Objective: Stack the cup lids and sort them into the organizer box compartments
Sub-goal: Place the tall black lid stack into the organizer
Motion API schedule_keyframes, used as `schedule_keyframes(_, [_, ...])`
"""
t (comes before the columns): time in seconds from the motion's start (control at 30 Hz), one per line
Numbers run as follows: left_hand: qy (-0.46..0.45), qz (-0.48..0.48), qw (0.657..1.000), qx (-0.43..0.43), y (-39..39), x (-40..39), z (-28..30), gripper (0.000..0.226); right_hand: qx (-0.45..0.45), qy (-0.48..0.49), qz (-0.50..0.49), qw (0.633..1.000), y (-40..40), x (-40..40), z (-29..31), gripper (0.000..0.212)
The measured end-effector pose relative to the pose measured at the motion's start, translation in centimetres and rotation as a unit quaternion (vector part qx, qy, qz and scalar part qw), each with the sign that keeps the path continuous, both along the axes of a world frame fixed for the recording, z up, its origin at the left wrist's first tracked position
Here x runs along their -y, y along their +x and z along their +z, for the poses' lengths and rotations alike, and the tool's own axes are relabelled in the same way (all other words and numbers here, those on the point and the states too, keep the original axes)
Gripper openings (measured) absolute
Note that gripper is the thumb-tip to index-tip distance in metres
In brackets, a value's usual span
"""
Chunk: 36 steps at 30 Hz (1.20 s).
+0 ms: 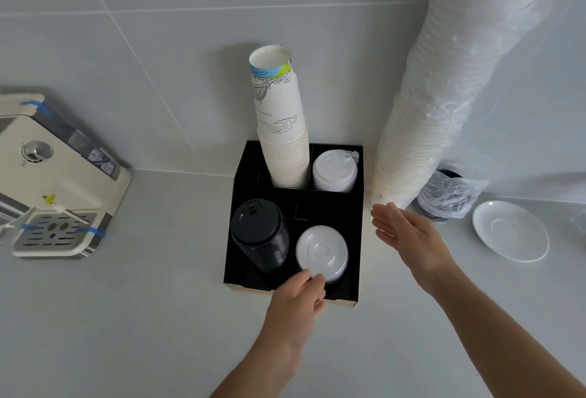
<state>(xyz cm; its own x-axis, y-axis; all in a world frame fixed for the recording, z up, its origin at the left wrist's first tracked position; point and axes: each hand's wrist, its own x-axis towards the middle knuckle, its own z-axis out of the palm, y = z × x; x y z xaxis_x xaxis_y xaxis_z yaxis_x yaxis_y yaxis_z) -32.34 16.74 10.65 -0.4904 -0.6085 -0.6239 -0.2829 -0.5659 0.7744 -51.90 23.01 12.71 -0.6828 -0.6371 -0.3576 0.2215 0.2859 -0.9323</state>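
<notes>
On the far left sits a water dispenser (57, 181) with blue tape on it; I can read no brand there. In the black organizer box (355, 239) the black lids (260, 235) fill the front left compartment. Beside them are the clear lids (322, 253), which my left hand (298, 299) pinches at the near rim, I think to seat the stack straight. Behind stand paper cups (280, 124), whose small print is too blurred to read, and the white lids (334, 172). My right hand (409, 235) hovers spread and empty by the wrapped cup sleeve (444, 96), probably reaching for it. A saucer (510, 231) lies furthest right.
</notes>
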Motion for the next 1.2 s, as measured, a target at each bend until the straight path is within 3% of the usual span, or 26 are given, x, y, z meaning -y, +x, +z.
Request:
schedule_keyframes(0.17, [-0.126, -0.02, 0.992, -0.006, -3.4, 2.8, 3.1, 0.051, -0.074, 0.034, 0.026, 0.996, -1.1, 1.6, 0.8, 0.033])
schedule_keyframes(0.3, [-0.155, -0.007, 0.988, 0.011, -7.9, 5.5, 4.1, 0.072, -0.124, 0.08, 0.062, 0.987, -1.4, 3.2, 1.2, 0.031])
schedule_keyframes(0.33, [-0.15, -0.003, 0.988, 0.023, -8.9, 6.3, 4.0, 0.067, -0.127, 0.087, 0.063, 0.986, -1.5, 3.6, 1.1, 0.032])
schedule_keyframes(0.4, [-0.149, 0.006, 0.988, 0.035, -10.6, 7.4, 3.9, 0.027, -0.118, 0.094, 0.058, 0.987, -1.6, 4.2, 0.8, 0.031])
schedule_keyframes(0.43, [-0.161, 0.007, 0.986, 0.042, -11.3, 7.7, 4.1, 0.023, -0.107, 0.089, 0.054, 0.989, -1.6, 4.4, 0.6, 0.032])
schedule_keyframes(0.6, [-0.225, -0.018, 0.971, 0.08, -13.6, 8.9, 3.7, 0.036, -0.041, 0.053, 0.074, 0.995, -2.7, 4.9, -2.0, 0.05])
schedule_keyframes(0.77, [-0.223, -0.014, 0.971, 0.085, -14.4, 9.3, 3.7, 0.038, 0.007, 0.039, 0.076, 0.996, -2.8, 5.0, -1.5, 0.055])
schedule_keyframes(0.97, [-0.236, -0.029, 0.966, 0.097, -14.3, 9.4, 3.2, 0.04, 0.05, 0.023, 0.043, 0.998, -3.2, 5.0, -1.9, 0.04])
schedule_keyframes(1.2, [-0.218, -0.004, 0.972, 0.081, -14.3, 9.5, 2.8, 0.04, 0.086, 0.001, 0.04, 0.995, -3.5, 4.9, -2.0, 0.037])
